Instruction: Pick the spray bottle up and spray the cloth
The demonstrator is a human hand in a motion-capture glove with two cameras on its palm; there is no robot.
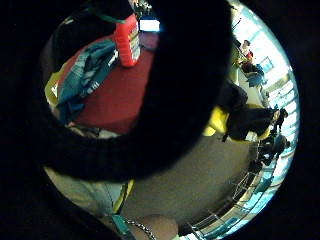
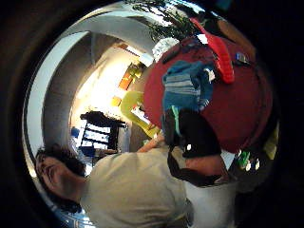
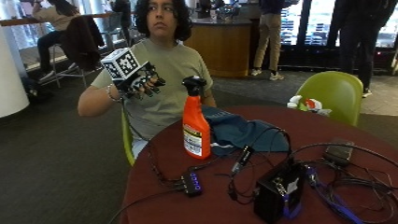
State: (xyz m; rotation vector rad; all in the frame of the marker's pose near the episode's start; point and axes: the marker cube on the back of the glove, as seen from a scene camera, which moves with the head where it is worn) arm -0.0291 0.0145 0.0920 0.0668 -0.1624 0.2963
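Observation:
An orange spray bottle with a black trigger head stands upright on the round red table, near the edge closest to the seated person. Just behind and beside it lies a crumpled blue cloth. My gloved right hand is raised at shoulder height, well above and to the side of the bottle, with relaxed fingers holding nothing. From the palm views the bottle and the cloth show at a distance on the red table. A black glove finger crosses the little finger side view.
A black box with tangled cables, a small hub with blue lights and a phone lie on the table's near half. A green chair stands at the far side, with a small white and red object by it.

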